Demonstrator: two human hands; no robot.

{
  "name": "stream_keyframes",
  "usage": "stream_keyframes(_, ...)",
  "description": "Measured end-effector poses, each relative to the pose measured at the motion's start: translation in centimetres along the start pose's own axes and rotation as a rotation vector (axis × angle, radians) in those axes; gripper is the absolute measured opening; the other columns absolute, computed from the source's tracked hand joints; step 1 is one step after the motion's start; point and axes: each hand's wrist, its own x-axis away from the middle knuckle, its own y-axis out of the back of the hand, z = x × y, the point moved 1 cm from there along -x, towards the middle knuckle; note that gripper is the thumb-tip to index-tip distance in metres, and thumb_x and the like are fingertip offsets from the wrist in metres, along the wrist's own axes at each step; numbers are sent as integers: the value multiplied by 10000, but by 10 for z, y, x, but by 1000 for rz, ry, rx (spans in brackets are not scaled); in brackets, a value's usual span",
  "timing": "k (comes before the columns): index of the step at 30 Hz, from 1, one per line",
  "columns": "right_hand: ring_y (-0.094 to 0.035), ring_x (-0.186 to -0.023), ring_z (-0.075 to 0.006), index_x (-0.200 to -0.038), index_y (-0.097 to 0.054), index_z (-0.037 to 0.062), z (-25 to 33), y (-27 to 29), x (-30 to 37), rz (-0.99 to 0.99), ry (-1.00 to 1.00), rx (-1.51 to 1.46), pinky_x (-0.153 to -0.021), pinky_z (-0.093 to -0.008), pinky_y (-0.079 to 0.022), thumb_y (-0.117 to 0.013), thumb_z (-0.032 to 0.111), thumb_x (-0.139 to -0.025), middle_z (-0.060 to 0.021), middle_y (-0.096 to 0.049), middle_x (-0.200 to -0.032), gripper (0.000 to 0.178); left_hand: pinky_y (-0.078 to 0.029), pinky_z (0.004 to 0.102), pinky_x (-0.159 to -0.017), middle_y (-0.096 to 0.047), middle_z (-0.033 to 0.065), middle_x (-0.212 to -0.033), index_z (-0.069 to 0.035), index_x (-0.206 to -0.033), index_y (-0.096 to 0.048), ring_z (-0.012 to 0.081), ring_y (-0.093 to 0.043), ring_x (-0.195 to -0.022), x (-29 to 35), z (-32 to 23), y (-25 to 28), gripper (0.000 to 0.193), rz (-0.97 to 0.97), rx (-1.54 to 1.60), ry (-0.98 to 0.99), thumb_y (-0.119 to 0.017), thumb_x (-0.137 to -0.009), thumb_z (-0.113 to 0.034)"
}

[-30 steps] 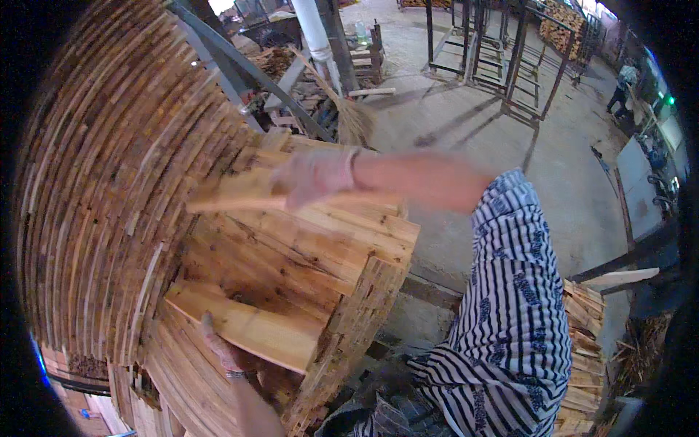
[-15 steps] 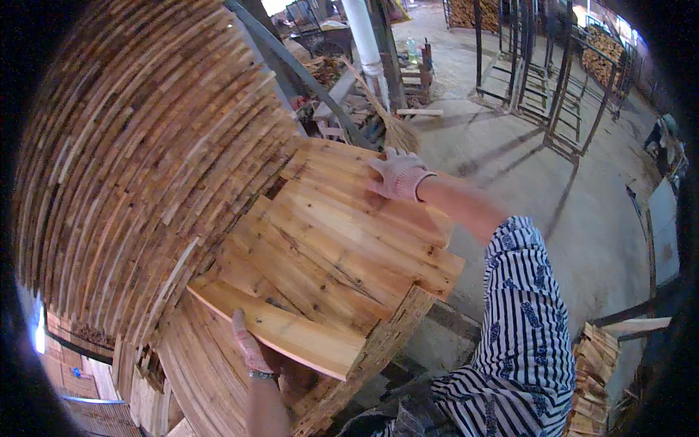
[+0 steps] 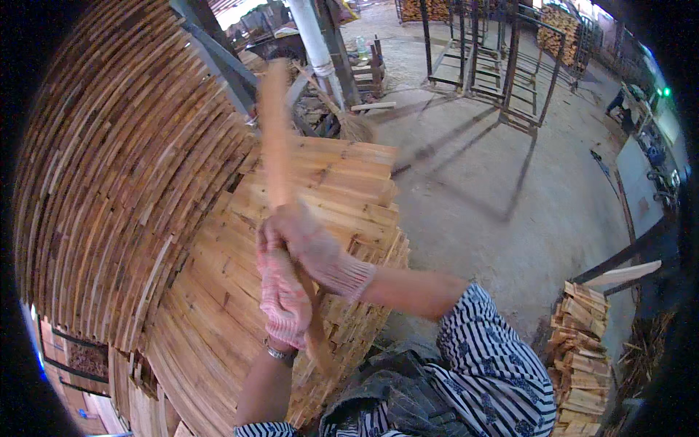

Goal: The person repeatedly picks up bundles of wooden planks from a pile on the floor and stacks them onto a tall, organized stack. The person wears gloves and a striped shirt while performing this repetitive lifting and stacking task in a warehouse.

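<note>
Head view: a single narrow plank [image 3: 274, 146], blurred, is held above the near part of a broad stack of boards [image 3: 211, 306], its far end tilted toward the far side of the scene and its near end pointing down toward the wearer. The right hand [image 3: 313, 246], in a pale knitted glove, grasps it around the middle, fingers curled over it. The left hand [image 3: 284, 297], in a pink-and-white knitted glove, sits just nearer, touching the right; its fingers are bent in around the plank too, though their tips are hidden. A band [image 3: 280, 352] circles the left wrist, and a striped sleeve [image 3: 502, 364] covers the upper right arm. The boards beneath lie side by side in overlapping rows. On the left rises a tall curved-looking wall of stacked wood [image 3: 124, 175]. On the near right stands a pile of short planks [image 3: 582, 357]. Beyond, dark metal frames [image 3: 510, 80] stand on the concrete floor [image 3: 451, 182], and on the far side a broom [image 3: 355, 128] leans near a white pipe [image 3: 312, 40].
</note>
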Motion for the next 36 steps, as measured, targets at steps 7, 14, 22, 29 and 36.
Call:
stream_keyframes(7,-666,-883,-180,-1058,-630,85,-45,111,92,-731,-336,-752,-834,-381,-565,-557,583,-995,-29,-650,-899,508,-359,422,-1154,-487,194,-1512,-51,-1478,-493,347,-450,-1400,-4,3,107,487,62,-708,-84,-571,-1024,-206)
stream_keyframes(14,-581,-1130,-242,-1296,-471,109,-106,77,25,-941,-388,-554,-943,-414,-490,-531,574,-997,-107,-564,-1223,555,-198,571,-1215,-304,216,-1624,-91,-1574,-326,399,-297,-1484,40,103,207,714,305,-1551,305,-437,-1020,-528)
stream_keyframes(22,-406,-1430,-321,-1638,-151,138,-130,49,-11,-858,-534,-183,-1150,-444,-320,-473,555,-1012,-177,-402,-1577,818,-184,513,-1246,-283,209,-1638,-89,-1573,-340,397,-266,-1506,47,89,208,696,264,-1470,391,-384,-1044,-540)
stream_keyframes(29,-656,-1038,-331,-1560,-331,44,-138,34,-19,-1148,-786,166,-940,-503,-490,-614,331,-999,-180,-647,-1288,691,-189,513,-1243,-302,186,-1637,-82,-1553,-374,390,-270,-1505,34,89,191,694,257,-1486,363,-433,-1023,-526)
stream_keyframes(36,-514,-1254,-285,-1519,-413,55,-167,97,11,-550,-232,30,-1065,-419,-425,-447,319,-1070,-147,-560,-1386,522,-210,510,-1234,-365,186,-1595,-29,-1503,-422,383,-351,-1456,57,72,208,679,151,-1427,387,-460,-1012,-497)
